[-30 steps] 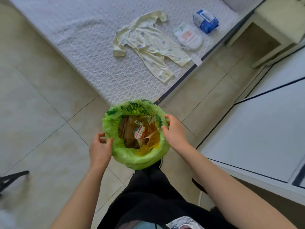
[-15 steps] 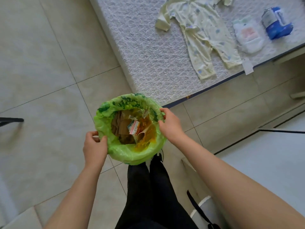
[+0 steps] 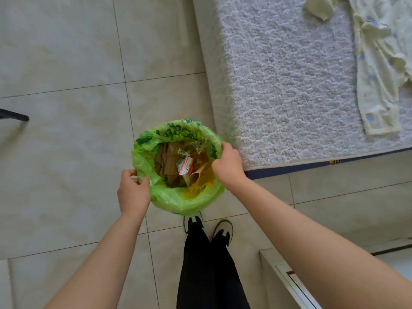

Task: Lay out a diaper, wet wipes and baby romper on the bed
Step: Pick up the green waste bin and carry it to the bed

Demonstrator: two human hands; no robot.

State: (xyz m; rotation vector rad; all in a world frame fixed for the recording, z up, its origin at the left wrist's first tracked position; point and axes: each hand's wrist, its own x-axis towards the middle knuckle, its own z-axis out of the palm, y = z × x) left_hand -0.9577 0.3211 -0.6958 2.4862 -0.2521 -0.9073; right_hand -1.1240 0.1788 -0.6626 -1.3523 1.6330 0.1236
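View has swung left vs a sec ago, so diaper & wipes are out of shot and only the romper [image 3: 379, 70] shows on the bed [image 3: 278, 85], w/ left hand [image 3: 133, 192] & right hand [image 3: 227, 165] still pinching the green bin bag [image 3: 178, 200] rim — layout prob done.

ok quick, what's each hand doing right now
Left hand: grips the rim of the green plastic bin bag.
Right hand: grips the same bag's rim on the opposite side.
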